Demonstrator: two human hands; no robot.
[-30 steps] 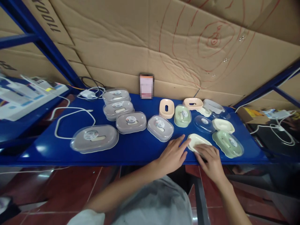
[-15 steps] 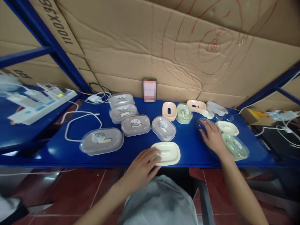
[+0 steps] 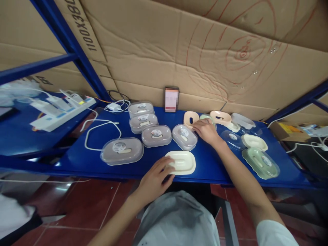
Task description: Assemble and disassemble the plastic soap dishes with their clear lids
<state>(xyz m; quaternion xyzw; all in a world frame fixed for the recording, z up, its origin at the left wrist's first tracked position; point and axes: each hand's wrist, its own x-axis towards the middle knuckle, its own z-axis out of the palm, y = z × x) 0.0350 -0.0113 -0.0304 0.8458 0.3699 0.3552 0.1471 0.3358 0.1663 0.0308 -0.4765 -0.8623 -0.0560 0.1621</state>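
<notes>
My left hand (image 3: 156, 177) has its fingers over the left rim of a shallow cream oval dish (image 3: 185, 162) at the table's front edge, with the thumb at its near side. My right hand (image 3: 207, 130) reaches over a green lidded dish (image 3: 205, 117), hiding most of it. Its outstretched fingertips are at the right edge of a peach oval dish (image 3: 191, 115) with a slot in it; whether they touch it I cannot tell. Further right, a clear lid (image 3: 233, 140) with a round label lies beside another cream dish (image 3: 254, 141) and a green lidded dish (image 3: 261, 162).
Several grey dishes under clear lids (image 3: 156, 136) stand on the left and middle of the blue table (image 3: 84, 160). A second peach dish (image 3: 225, 117) and a grey dish (image 3: 242, 121) are at the back right. A phone-like screen (image 3: 171, 99) leans on the cardboard; a white cable (image 3: 87, 136) loops left.
My right hand has left the clear lid and moved left to the peach and green dishes. The cream dish has shifted slightly left with my left hand. The view has turned a little left.
</notes>
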